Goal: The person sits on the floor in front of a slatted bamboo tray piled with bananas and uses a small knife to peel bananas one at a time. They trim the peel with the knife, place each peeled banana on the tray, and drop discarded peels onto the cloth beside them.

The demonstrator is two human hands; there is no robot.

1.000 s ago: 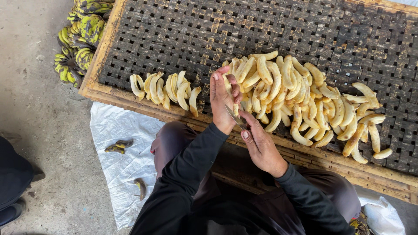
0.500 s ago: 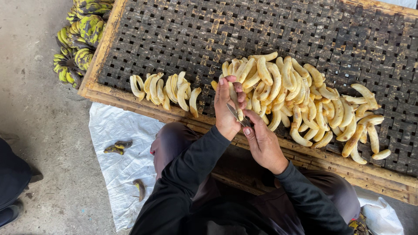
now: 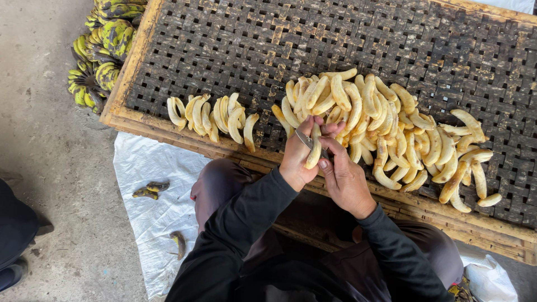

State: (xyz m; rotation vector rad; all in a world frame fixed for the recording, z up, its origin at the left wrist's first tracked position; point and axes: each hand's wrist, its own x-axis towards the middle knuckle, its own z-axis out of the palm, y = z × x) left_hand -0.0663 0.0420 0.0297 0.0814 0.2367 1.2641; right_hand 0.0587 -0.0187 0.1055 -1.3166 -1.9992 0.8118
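Banana (image 3: pixel 314 152) now gripped between both hands.

Both black-sleeved forearms reach forward and meet at the middle. The left hand (image 3: pixel 297 154) is curled closed, fingers wrapped, thumb up. The right hand (image 3: pixel 345 174) pinches closed just beside it, knuckles up, touching.

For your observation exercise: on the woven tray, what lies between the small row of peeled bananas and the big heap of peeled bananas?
In the head view, only bare woven tray lies between the small row and the big heap; the two do not touch.
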